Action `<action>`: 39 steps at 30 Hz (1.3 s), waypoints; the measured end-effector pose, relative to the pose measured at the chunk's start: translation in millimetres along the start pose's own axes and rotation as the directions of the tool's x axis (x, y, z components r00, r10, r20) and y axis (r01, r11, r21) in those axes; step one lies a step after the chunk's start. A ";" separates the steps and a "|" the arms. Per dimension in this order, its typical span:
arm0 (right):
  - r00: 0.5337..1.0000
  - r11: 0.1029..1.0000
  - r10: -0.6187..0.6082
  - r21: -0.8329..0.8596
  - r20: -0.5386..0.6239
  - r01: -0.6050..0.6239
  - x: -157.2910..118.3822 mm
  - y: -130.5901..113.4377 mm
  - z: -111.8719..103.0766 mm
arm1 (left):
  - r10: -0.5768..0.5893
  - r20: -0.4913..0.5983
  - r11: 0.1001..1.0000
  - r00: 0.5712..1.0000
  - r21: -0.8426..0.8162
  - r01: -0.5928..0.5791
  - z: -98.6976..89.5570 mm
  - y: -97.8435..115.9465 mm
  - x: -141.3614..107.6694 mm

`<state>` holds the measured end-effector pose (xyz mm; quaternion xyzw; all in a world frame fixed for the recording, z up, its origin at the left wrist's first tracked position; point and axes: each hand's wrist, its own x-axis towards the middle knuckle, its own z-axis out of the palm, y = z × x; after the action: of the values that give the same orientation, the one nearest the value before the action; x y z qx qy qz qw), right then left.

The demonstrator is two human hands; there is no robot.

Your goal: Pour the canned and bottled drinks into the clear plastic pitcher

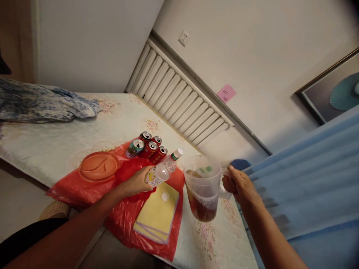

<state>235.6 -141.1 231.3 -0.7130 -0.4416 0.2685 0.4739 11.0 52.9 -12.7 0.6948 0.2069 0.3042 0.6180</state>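
My left hand (140,182) is wrapped round a clear plastic bottle (164,171) with a white cap and a yellow-and-white label. The bottle leans to the right above a red plastic bag (123,220). By its handle, my right hand (238,184) grips a clear plastic jug (203,194) part filled with brown liquid. The jug is just right of the bottle. Below the bottle lie folded yellow cloths (158,216) with a small white round thing on top. Several drink cans (148,147) stand together beyond my left hand. An orange plastic lid (99,165) lies left of it.
A flowered cloth covers the table (221,235). A blue-and-white fabric (50,101) is heaped at the far left. Behind the table are a white radiator (179,95) and the wall. A blue curtain (305,175) hangs at the right.
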 end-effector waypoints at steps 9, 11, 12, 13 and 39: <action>0.998 0.996 0.017 -0.093 0.054 -0.012 8.8 -6.5 1.5 | 0.007 -0.017 1.000 1.000 0.025 -0.007 0.3 0.5 0.5; 0.998 0.994 0.018 -0.107 0.058 -0.012 10.2 -8.6 2.9 | 0.008 -0.016 0.999 1.000 0.032 -0.008 0.1 1.0 0.4; 0.998 0.994 0.019 -0.111 0.059 -0.012 10.7 -9.5 3.6 | 0.009 -0.016 0.999 1.000 0.034 -0.008 0.1 0.9 0.5; 0.998 0.993 0.021 -0.114 0.060 -0.014 11.2 -10.4 4.3 | 0.008 -0.018 0.999 1.000 0.039 -0.008 0.1 0.5 0.7; 0.996 0.976 0.057 -0.212 0.073 -0.040 17.9 -24.7 14.5 | 0.061 -0.029 0.996 0.998 0.059 -0.060 1.4 -12.9 4.8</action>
<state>223.0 -114.8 248.6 -0.7585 -0.4685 0.2596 0.3712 16.5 56.9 -24.7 0.7137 0.2039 0.3272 0.5848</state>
